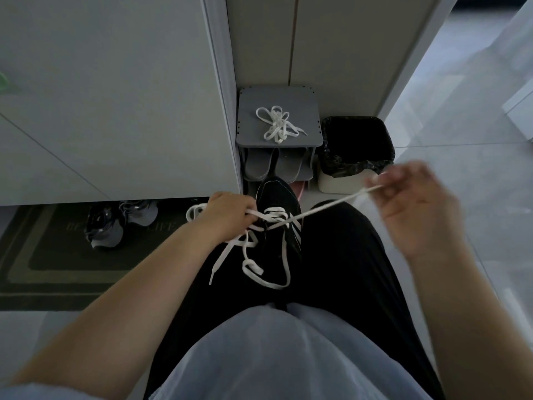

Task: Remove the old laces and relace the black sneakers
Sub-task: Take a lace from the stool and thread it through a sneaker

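A black sneaker (277, 197) with white side stripes lies on my lap between my black-trousered legs, toe pointing away. A white lace (326, 205) runs through its lower eyelets. My left hand (227, 210) grips the sneaker's left side with a lace strand under its fingers. My right hand (415, 203), blurred, pinches the lace's other end and holds it taut up to the right. Loose lace loops (253, 269) hang over my lap. A second bundle of white laces (275, 124) lies on top of the grey shoe rack.
The grey shoe rack (305, 102) holds grey slippers (274, 166) underneath. A black-lined bin (356, 145) stands to its right. Grey sneakers (115, 223) sit on a dark doormat (57, 264) under a white cabinet (115, 96). Pale tiled floor lies to the right.
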Tool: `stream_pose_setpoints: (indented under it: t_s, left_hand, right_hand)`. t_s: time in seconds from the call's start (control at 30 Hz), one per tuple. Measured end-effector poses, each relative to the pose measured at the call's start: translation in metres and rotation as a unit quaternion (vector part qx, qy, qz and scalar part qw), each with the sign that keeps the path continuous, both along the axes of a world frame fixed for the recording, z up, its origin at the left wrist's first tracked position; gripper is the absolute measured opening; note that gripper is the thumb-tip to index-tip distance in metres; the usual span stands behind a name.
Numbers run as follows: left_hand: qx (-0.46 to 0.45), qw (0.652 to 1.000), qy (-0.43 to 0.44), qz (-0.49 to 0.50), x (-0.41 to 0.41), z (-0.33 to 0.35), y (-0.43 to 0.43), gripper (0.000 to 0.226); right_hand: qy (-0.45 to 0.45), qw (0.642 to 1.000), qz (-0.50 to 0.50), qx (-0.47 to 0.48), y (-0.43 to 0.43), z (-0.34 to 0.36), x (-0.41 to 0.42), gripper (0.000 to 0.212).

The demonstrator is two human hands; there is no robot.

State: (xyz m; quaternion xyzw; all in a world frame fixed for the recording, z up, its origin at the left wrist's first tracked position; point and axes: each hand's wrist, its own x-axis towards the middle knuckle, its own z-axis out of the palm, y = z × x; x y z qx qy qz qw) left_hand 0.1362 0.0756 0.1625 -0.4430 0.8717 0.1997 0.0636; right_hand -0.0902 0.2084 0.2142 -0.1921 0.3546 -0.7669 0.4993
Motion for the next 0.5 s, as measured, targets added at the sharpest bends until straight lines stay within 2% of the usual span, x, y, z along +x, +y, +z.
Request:
stream_pose_setpoints:
  t_s: [0.07,0.1,0.2,0.27,0.33,0.4,0.43,0.47,0.5]
  left_hand:
    - [0.068,0.995,0.067,0.030,0.006,0.014,-0.008,0.011]
    - [0.104,0.989,0.096,0.043,0.011,0.023,-0.012,0.014]
    - [0.178,0.973,0.138,0.058,0.022,0.047,-0.020,0.008]
    - [0.224,0.958,0.165,0.071,0.022,0.062,-0.019,0.008]
    - [0.266,0.939,0.205,0.078,0.018,0.074,-0.016,0.013]
    - [0.292,0.923,0.239,0.080,0.014,0.082,-0.010,0.016]
    - [0.289,0.922,0.246,0.078,0.012,0.084,-0.008,0.017]
    - [0.277,0.925,0.248,0.074,0.010,0.086,-0.005,0.017]
    - [0.262,0.930,0.248,0.071,0.009,0.087,-0.003,0.017]
  right_hand:
    - [-0.018,0.998,-0.041,-0.032,0.014,0.014,-0.034,0.018]
    - [0.013,0.998,-0.050,-0.025,0.020,0.020,-0.050,0.021]
    - [0.187,0.977,-0.076,0.071,0.018,0.023,-0.054,0.024]
    - [0.298,0.941,-0.030,0.156,0.004,0.012,-0.021,0.022]
    - [0.419,0.880,0.092,0.205,-0.014,-0.006,0.023,0.015]
    - [0.575,0.764,0.200,0.213,-0.027,-0.032,0.053,0.007]
    - [0.640,0.706,0.214,0.215,-0.033,-0.045,0.062,0.013]
    - [0.680,0.667,0.212,0.220,-0.039,-0.054,0.069,0.019]
    - [0.701,0.645,0.205,0.226,-0.043,-0.059,0.076,0.022]
